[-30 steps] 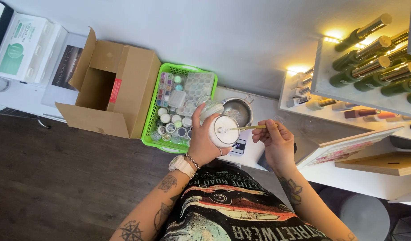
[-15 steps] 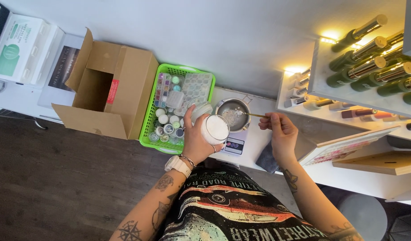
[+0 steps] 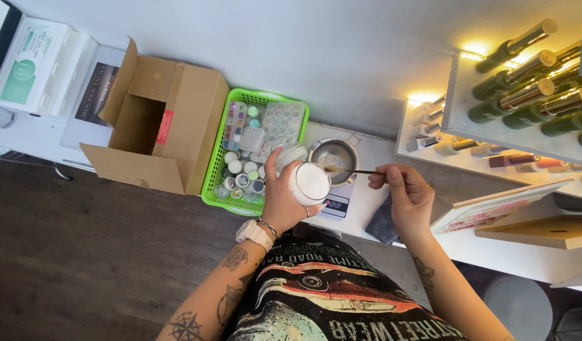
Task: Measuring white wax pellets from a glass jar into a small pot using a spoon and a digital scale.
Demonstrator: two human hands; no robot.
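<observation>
Gripping a thin spatula (image 3: 353,170) that lies level, tip pointing left into the small metal pot (image 3: 334,155), the right hand (image 3: 406,194) pinches its handle; the left hand (image 3: 283,201) clasps an open white jar (image 3: 309,184) just beside the pot.

open cardboard box (image 3: 158,126), green basket (image 3: 213,183) w/ small jars, lit bottle shelf (image 3: 524,95)

My left hand (image 3: 283,203): white wristwatch (image 3: 253,232), thin chain bracelet (image 3: 269,226), ring on one finger. My left forearm: dark tattoos, one a compass star (image 3: 185,326). My right hand (image 3: 409,197): bare; small tattoo on the forearm. My torso: black T-shirt (image 3: 329,297) with a red and cream print.
</observation>
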